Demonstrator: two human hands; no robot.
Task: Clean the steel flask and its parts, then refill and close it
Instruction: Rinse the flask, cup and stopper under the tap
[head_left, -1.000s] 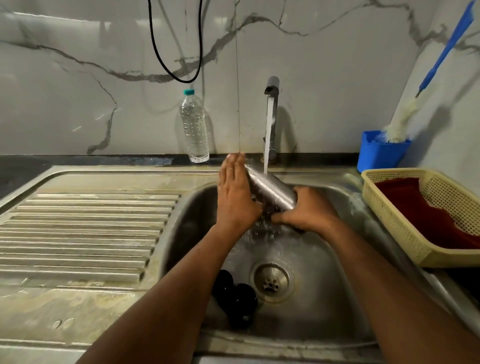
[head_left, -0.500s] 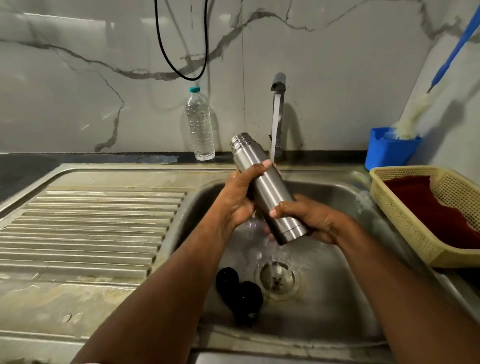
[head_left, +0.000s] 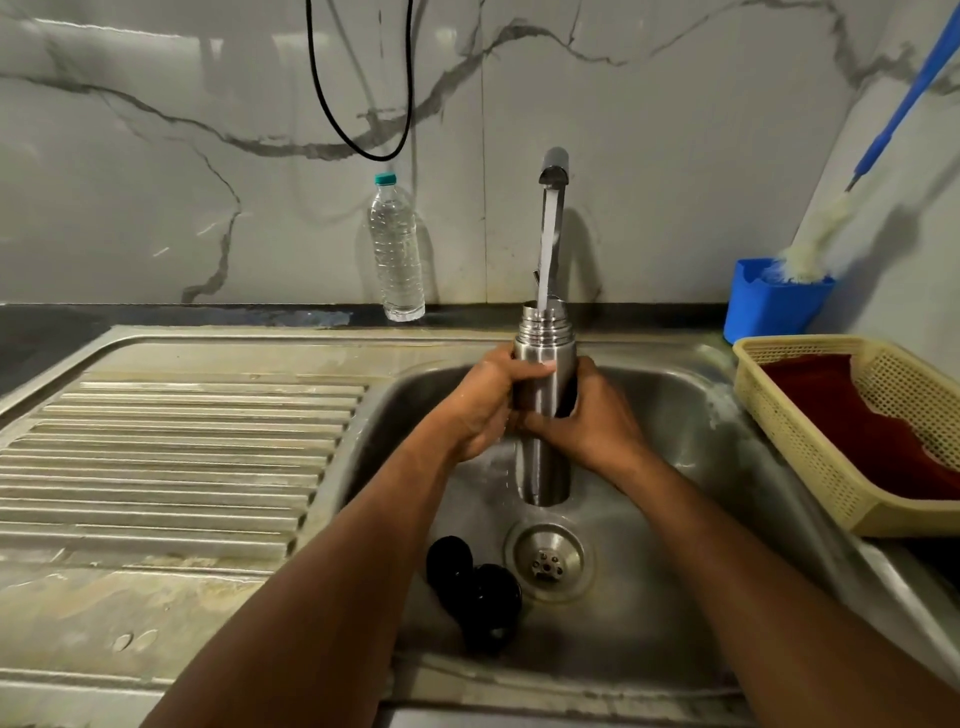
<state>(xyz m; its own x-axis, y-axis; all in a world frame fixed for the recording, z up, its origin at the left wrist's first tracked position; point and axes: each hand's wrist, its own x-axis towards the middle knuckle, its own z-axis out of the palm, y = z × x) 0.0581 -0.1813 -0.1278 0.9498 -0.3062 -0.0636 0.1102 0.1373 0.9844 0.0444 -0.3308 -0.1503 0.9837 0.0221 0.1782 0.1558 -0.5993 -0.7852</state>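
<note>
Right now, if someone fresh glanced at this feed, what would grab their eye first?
The upright steel flask at centre, gripped by the left hand and right hand over the sink, with the tap streaming water into its open mouth. Next, the two black flask parts lying in the basin left of the drain. Then the yellow basket with a red cloth at the right edge.

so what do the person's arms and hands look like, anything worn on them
Both forearms are bare to the frame's bottom edge: no sleeves, gloves, watch or bracelets show. The left hand and right hand carry no visible rings on the fingers. Both hands look wet.
</note>
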